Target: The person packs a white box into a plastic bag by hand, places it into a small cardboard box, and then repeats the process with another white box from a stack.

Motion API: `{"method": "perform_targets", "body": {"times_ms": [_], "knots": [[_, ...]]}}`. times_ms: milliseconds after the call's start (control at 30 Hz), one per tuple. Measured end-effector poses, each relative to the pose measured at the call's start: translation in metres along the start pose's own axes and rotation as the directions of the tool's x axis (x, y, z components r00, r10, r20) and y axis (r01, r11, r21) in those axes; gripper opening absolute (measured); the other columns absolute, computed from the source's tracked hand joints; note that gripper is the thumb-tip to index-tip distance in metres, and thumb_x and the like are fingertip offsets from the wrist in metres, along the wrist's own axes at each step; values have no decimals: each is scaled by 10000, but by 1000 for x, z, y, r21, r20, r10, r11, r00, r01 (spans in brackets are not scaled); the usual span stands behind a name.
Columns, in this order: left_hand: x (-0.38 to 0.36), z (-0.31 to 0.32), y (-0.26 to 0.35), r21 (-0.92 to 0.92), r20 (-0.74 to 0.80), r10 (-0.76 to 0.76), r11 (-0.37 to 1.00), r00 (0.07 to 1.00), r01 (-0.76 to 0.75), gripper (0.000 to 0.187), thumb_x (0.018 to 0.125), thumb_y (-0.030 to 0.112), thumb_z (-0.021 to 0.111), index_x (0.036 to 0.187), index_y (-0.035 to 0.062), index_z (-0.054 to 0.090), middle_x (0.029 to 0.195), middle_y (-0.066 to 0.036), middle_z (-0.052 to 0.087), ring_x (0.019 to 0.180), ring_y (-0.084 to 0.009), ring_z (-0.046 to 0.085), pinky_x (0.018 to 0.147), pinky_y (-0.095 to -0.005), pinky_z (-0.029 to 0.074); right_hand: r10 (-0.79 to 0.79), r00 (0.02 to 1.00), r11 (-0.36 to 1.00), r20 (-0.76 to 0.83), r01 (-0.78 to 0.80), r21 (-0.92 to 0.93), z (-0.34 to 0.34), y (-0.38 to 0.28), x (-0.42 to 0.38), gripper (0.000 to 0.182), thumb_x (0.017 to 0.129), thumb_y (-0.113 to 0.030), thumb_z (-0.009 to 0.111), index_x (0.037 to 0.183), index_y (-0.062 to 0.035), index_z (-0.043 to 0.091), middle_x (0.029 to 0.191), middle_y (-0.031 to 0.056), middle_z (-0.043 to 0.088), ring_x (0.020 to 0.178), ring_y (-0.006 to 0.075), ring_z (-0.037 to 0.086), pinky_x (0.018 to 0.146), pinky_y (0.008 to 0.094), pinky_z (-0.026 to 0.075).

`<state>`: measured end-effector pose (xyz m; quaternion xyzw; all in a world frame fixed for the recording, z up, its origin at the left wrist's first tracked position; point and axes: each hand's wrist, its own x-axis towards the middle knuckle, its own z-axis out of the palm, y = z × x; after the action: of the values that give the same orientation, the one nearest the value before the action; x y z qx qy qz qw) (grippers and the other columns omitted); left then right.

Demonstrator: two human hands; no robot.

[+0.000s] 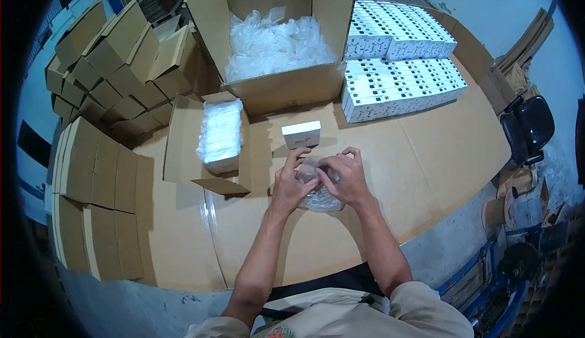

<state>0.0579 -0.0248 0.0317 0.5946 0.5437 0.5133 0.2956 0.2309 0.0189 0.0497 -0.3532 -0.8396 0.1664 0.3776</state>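
Both of my hands meet over a clear plastic bag (322, 200) near the middle of the table. My left hand (291, 184) pinches the bag's upper edge from the left, and my right hand (346, 178) grips it from the right, thumbs close together. Just beyond my fingers stands a small white box (301, 135) with small dark print. To the left, an open carton (183, 149) holds a row of items wrapped in clear plastic (220, 132).
A large open carton (286, 94) full of clear bags (274, 42) stands at the back. Stacked white boxes (402, 94) are at the back right. Brown cartons (109, 94) pile up at the left. A black chair (536, 124) stands beyond the table's right edge.
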Motion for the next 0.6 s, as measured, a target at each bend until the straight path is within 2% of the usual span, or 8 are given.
{"method": "perform_targets", "body": {"times_ms": [67, 167, 267, 367, 467, 600], "knots": [[-1, -2, 4, 12, 20, -1, 1000, 1000, 1, 697, 765, 45, 859, 1364, 116, 510, 1083, -137, 753, 989, -277, 759, 803, -372, 622, -21, 999, 999, 46, 20, 30, -5, -3, 5, 163, 845, -111, 719, 992, -54, 680, 834, 124, 736, 796, 285, 706, 909, 455, 482], [-2, -3, 0, -35, 45, -36, 999, 998, 37, 729, 762, 50, 864, 1386, 124, 493, 1122, -155, 752, 1046, -288, 746, 834, -373, 620, 135, 956, 980, 262, -168, 109, -20, -17, 15, 177, 850, -118, 706, 998, -26, 674, 859, 176, 738, 811, 369, 718, 799, 471, 550], [-2, -4, 3, -19, 60, -50, 998, 997, 51, 747, 760, 57, 870, 1398, 127, 488, 1135, -159, 752, 1042, -290, 748, 847, -382, 618, 118, 938, 984, 325, -154, 88, -26, -17, 26, 196, 861, -127, 683, 1024, -19, 677, 869, 200, 738, 824, 408, 717, 776, 478, 572], [-4, -1, -2, -48, 41, 6, 999, 999, -4, 751, 756, 52, 874, 1399, 135, 495, 1137, -158, 754, 1053, -292, 745, 846, -390, 617, 67, 909, 977, 410, -142, 157, -32, -17, 40, 248, 877, -132, 659, 1097, -18, 678, 896, 225, 734, 839, 413, 713, 790, 473, 562], [-3, 0, 5, -78, 23, -37, 996, 999, 39, 814, 715, 9, 885, 1417, 119, 487, 1127, -141, 751, 1074, -217, 721, 897, -362, 590, 46, 877, 956, 478, -177, 235, -29, -8, 46, 300, 889, -123, 649, 1172, -25, 669, 902, 234, 728, 853, 412, 711, 785, 477, 554], [1, -5, 15, 3, -2, -45, 999, 999, 45, 837, 699, 35, 902, 1418, 116, 481, 1114, -147, 758, 1099, -265, 720, 928, -387, 577, -7, 909, 925, 416, -153, 349, -24, -12, 52, 263, 908, -104, 644, 1156, -23, 677, 904, 227, 726, 845, 411, 703, 783, 467, 549]]}}
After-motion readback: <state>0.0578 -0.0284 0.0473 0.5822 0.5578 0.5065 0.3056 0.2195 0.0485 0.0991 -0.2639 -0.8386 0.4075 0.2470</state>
